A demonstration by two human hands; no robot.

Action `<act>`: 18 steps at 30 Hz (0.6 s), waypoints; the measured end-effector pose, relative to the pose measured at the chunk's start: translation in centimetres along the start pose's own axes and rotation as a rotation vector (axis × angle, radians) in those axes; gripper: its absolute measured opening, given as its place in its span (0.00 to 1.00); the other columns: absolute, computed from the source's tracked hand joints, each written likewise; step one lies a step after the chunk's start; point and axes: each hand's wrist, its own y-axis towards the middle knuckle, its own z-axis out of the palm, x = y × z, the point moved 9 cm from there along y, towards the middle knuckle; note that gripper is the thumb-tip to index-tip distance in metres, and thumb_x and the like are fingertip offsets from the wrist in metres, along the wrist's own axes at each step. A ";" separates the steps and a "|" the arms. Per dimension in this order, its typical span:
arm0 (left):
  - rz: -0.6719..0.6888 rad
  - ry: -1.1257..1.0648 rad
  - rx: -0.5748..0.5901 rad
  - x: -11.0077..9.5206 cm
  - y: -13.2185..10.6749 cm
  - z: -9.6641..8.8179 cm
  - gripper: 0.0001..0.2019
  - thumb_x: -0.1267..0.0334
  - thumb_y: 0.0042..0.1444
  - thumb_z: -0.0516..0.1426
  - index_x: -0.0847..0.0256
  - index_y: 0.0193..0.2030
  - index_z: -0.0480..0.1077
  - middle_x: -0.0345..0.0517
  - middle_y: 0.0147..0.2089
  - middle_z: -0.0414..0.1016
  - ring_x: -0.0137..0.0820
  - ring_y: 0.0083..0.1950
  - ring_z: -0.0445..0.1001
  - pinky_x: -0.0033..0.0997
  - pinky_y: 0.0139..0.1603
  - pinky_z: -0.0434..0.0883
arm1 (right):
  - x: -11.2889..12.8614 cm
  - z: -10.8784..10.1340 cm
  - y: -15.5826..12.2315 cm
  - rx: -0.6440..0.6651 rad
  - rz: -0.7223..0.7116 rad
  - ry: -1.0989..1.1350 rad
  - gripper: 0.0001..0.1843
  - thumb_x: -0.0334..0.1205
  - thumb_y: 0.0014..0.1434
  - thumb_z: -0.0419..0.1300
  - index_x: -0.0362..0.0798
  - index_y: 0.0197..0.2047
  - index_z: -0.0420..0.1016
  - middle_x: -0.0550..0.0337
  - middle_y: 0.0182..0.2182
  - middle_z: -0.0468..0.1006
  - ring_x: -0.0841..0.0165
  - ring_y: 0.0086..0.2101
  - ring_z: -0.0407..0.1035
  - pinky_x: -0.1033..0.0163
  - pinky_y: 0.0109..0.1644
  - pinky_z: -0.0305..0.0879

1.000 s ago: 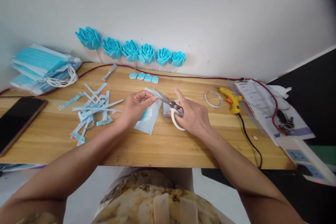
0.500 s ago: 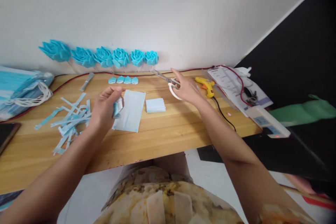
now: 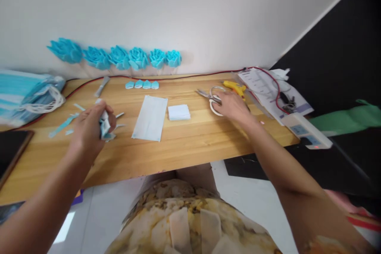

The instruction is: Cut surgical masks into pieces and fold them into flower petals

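Observation:
My left hand [image 3: 91, 127] is closed around crumpled blue-and-white mask fabric scraps [image 3: 105, 124], above several loose cut strips [image 3: 63, 126] at the left of the table. How many pieces it grips is hidden. At the right, my right hand [image 3: 233, 107] has its fingers around the white handles of a pair of scissors [image 3: 208, 95]. The scissors are low over the wood, blades pointing left. Between the hands lie a flat pale mask sheet [image 3: 150, 118] and a small stack of white rectangles [image 3: 179, 112].
Blue fabric flowers [image 3: 138, 58] line the wall, with small folded blue pieces [image 3: 147, 84] before them. A yellow glue gun [image 3: 235, 86] lies beyond my right hand. A power strip [image 3: 306, 131], papers [image 3: 262, 87], a bag of masks [image 3: 26, 95] and a phone [image 3: 13, 151] are at the sides.
My left hand has moved left with the scraps, from beside the mask sheet to over the loose strips; fewer strips show there. My right hand and the scissors have shifted right and lower.

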 end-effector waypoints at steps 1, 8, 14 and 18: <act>-0.035 -0.016 -0.090 0.3 -0.4 -0.6 0.18 0.47 0.60 0.59 0.56 0.26 0.67 0.36 0.16 0.61 0.26 0.17 0.56 0.31 0.19 0.49 | 0.4 -0.4 -0.1 0.010 -0.019 -0.036 0.12 0.43 0.62 0.62 0.49 0.46 0.80 0.46 0.37 0.83 0.49 0.40 0.77 0.50 0.41 0.68; 0.138 0.123 -0.118 -2.2 -1.8 1.8 0.19 0.46 0.58 0.60 0.59 0.26 0.72 0.39 0.19 0.62 0.26 0.20 0.57 0.28 0.20 0.52 | 14.2 -5.0 -1.5 0.079 -0.381 0.494 0.18 0.50 0.67 0.58 0.52 0.55 0.77 0.52 0.48 0.83 0.56 0.47 0.76 0.51 0.50 0.68; 0.292 0.231 -0.062 -4.4 -3.1 3.7 0.20 0.48 0.63 0.58 0.59 0.25 0.69 0.39 0.21 0.62 0.27 0.25 0.59 0.28 0.26 0.57 | 25.9 -3.2 -2.6 0.306 -0.554 0.754 0.21 0.57 0.65 0.59 0.47 0.45 0.76 0.52 0.44 0.82 0.62 0.43 0.73 0.61 0.41 0.61; 0.240 0.191 -0.081 -3.6 -2.9 2.8 0.21 0.49 0.63 0.58 0.60 0.24 0.68 0.40 0.23 0.63 0.27 0.26 0.61 0.28 0.28 0.60 | 27.0 -2.1 -1.1 0.135 -0.418 0.758 0.12 0.47 0.63 0.58 0.48 0.32 0.70 0.59 0.31 0.76 0.68 0.32 0.67 0.63 0.35 0.52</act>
